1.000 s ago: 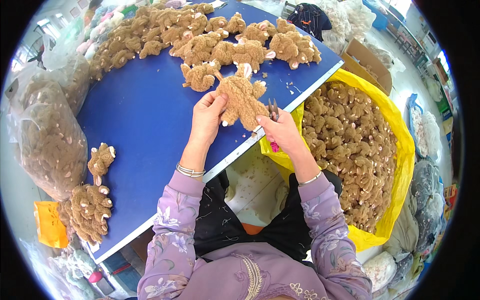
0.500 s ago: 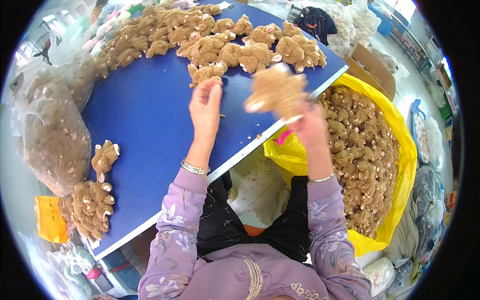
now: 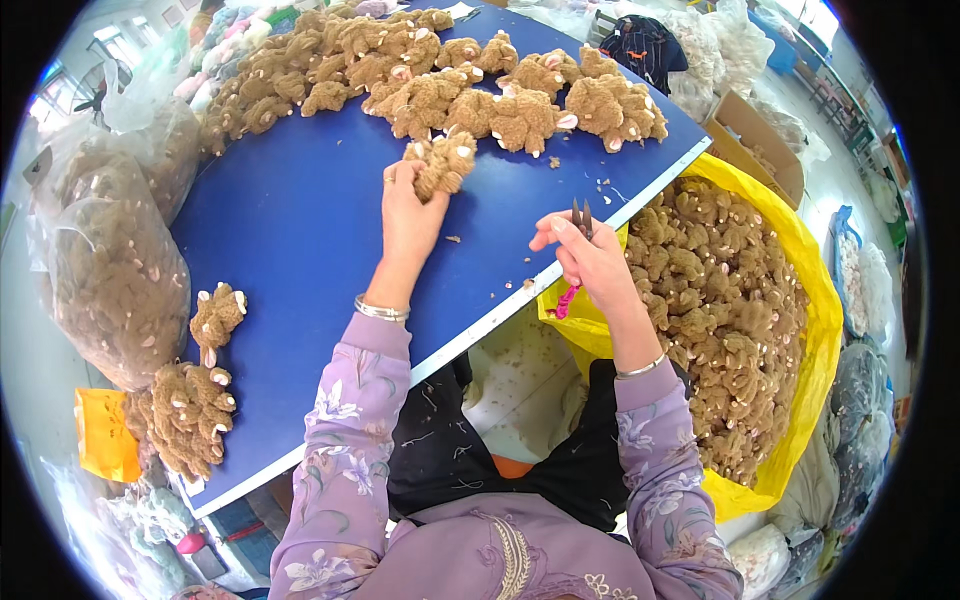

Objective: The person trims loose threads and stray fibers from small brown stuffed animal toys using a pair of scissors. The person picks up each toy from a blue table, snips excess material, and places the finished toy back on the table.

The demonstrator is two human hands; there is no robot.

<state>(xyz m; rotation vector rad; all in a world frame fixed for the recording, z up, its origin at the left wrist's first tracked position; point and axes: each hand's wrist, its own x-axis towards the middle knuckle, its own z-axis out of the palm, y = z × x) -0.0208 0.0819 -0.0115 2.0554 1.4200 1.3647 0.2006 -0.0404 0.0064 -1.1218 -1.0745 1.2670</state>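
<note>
The left hand [image 3: 408,215] has its grip closed on a brown plush toy [image 3: 441,163], held just over the blue surface [image 3: 300,230] at the near edge of the toy pile [image 3: 450,70]. The right hand [image 3: 590,260] is wrapped around small snips [image 3: 578,225] with a pink handle, blades up and nearly shut, above the surface's edge beside the yellow bag [image 3: 800,300] of toys. The risk, as I judge it: the upturned blade tips could catch fingers or plush fabric if the hands meet carelessly. The toy's long axis seems to tilt from the palm up and right, toward the pile; which end is its head I cannot tell.
</note>
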